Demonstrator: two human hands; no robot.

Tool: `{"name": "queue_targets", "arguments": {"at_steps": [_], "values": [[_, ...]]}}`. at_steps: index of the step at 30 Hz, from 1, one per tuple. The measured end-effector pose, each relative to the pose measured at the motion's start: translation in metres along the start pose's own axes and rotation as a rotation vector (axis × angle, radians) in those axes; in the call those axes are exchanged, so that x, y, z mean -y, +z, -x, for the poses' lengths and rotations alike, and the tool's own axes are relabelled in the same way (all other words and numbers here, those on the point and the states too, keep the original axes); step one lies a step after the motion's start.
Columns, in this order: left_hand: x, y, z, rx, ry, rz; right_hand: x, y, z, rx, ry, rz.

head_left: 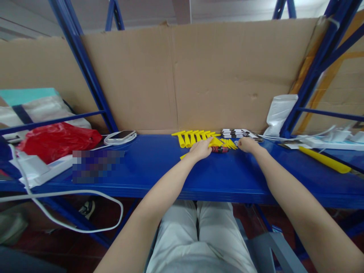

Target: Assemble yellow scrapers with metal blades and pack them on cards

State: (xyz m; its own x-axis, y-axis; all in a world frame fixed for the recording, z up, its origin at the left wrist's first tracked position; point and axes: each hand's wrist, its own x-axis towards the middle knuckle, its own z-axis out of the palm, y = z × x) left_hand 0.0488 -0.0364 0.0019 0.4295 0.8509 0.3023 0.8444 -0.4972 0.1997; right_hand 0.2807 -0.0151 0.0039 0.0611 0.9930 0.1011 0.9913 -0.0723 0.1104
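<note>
My left hand (201,149) is closed around a yellow plastic T-shaped part (215,141); a yellow tip also shows to the left of the wrist. Right beside these fingers lies a red-and-black tool handle (220,149) on the blue shelf. My right hand (247,145) has its fingers pinched together next to some small silvery bits (236,143); whatever it may hold is too small to make out. Between the hands several flat yellow pieces (229,143) lie in a slanted row. Behind the left hand, several yellow T-shaped parts (187,139) stand lined up.
Black-and-white packets (233,133) are stacked at the back. A cardboard wall (176,76) closes off the rear. On the left are a phone (125,134) on a coiled white cable and a red bag (59,140). A long yellow tool (325,160) lies at right.
</note>
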Motion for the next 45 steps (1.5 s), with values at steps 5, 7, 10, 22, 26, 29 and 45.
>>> {"name": "queue_targets", "arguments": {"at_steps": [5,7,10,22,26,29,45], "values": [[0.001,0.0,0.0,-0.007,0.003,-0.006,0.002,0.0,0.002,0.022,-0.01,0.023],[0.0,-0.001,0.0,-0.003,0.001,-0.01,0.002,-0.001,0.002,0.037,-0.007,0.024],[-0.001,-0.002,0.001,0.001,-0.007,-0.017,0.003,-0.001,0.002,0.051,-0.001,0.018],[-0.001,-0.002,0.002,-0.014,-0.006,-0.034,-0.011,0.001,-0.004,0.01,0.007,-0.114],[-0.002,-0.003,0.002,-0.015,-0.002,-0.021,-0.008,0.002,-0.003,0.015,-0.002,-0.113],[-0.002,-0.003,0.002,-0.006,0.0,-0.001,-0.007,0.003,-0.004,-0.009,-0.02,-0.11],[-0.002,-0.003,0.002,-0.007,-0.004,0.016,-0.008,0.003,-0.004,0.004,0.004,-0.119]]}}
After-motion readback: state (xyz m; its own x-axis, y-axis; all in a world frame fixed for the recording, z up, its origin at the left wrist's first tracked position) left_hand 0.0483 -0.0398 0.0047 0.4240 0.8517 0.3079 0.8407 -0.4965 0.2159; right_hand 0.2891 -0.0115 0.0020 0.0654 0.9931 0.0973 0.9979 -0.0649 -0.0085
